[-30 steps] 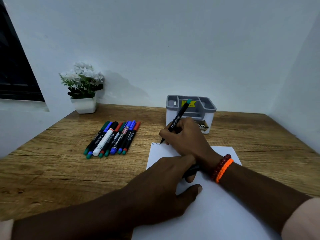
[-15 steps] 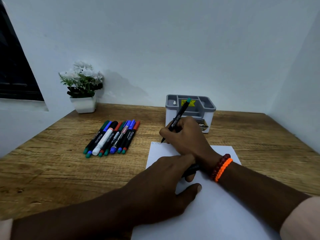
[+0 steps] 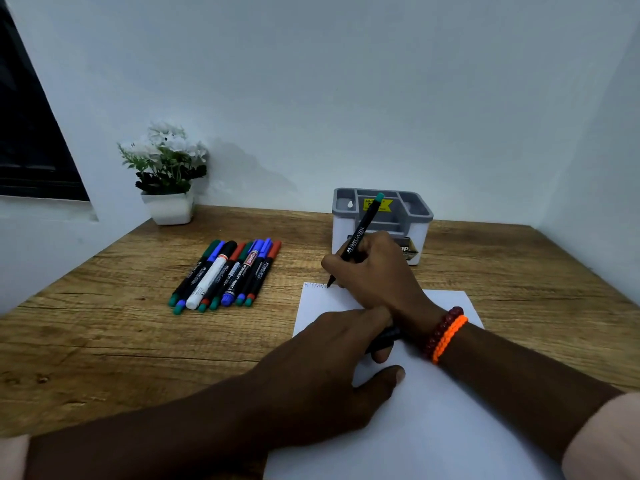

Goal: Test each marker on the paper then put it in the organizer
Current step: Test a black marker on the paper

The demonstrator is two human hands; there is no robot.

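Nearest on the surface [image 3: 104, 341], pinning down the white paper [image 3: 433, 427] with the left hand [image 3: 329, 368], thumb spread on the sheet, fingers curling round what seems to be a dark cap [image 3: 382, 339]. Just beyond, gripping the black marker [image 3: 360, 233] in the right hand [image 3: 377, 271], beaded bracelets [image 3: 446, 336] at the wrist, tip touching the sheet's far left corner. Drawing a thin zigzag [image 3: 316, 286] along the top edge, now reaching slightly further right than a second ago, with the hands otherwise hardly shifting. Judging from that: ink flowing, this marker passing its test, capping and dropping it in coming next.

Reading "FABER-CASTELL" in white on the held barrel.

Further left, waiting well apart from the sheet, lying side by side: the row of markers [image 3: 225, 273], capped in green, blue, black and red, one showing what looks like "PERMANENT MARKER".

Beyond the right hand, standing with nothing visibly in its compartments: the grey-and-white organizer [image 3: 419, 216], carrying a yellow sticker too small to read and a front label showing only "OP".

Sitting far left by the wall: a potted plant [image 3: 166, 174].
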